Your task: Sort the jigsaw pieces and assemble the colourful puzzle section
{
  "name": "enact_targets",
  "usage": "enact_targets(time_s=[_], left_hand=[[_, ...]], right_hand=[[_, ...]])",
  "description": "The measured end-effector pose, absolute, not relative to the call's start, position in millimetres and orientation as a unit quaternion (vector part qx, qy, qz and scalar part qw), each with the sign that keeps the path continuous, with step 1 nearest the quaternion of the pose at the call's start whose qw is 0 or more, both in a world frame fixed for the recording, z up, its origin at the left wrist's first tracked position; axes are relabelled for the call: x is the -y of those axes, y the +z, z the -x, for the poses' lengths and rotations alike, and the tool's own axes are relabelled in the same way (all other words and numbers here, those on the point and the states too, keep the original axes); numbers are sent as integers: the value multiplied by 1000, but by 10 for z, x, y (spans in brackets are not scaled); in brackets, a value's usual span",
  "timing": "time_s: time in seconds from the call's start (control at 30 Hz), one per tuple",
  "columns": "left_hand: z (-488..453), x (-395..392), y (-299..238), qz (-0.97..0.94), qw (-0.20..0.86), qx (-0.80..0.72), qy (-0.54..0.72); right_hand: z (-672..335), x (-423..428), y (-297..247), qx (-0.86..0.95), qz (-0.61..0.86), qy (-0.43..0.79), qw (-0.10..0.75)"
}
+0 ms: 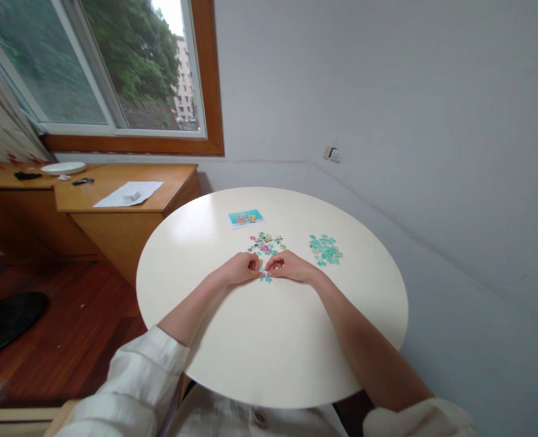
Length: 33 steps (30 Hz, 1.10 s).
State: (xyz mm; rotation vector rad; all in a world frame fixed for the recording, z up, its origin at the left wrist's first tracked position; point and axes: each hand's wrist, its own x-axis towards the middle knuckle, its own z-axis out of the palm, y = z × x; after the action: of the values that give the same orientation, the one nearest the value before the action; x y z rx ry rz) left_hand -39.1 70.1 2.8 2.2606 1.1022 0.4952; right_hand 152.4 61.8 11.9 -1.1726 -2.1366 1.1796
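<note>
My left hand and my right hand meet near the middle of the round table, fingers curled and tips pinched. Between them lies a small cluster of teal jigsaw puzzle pieces, partly covered by my fingertips. Both hands grip at its upper edge; exactly which piece each one holds is too small to tell. Just beyond my hands is a loose pile of multicoloured puzzle pieces, with pink and yellow among them. To the right sits a separate pile of teal puzzle pieces. A picture card in teal, pink and yellow lies farther back.
The white round table stands close to the wall. At the left is a wooden desk with a paper sheet and a white plate. A window is above it. A black round base rests on the floor.
</note>
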Motion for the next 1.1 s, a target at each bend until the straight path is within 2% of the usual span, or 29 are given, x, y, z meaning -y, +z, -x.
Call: enact_targets(time_s=[1.1], left_hand=[[398,-702,20,-848,282,-410,184]], right_hand=[[-1525,-635,99,778,421,415,213]])
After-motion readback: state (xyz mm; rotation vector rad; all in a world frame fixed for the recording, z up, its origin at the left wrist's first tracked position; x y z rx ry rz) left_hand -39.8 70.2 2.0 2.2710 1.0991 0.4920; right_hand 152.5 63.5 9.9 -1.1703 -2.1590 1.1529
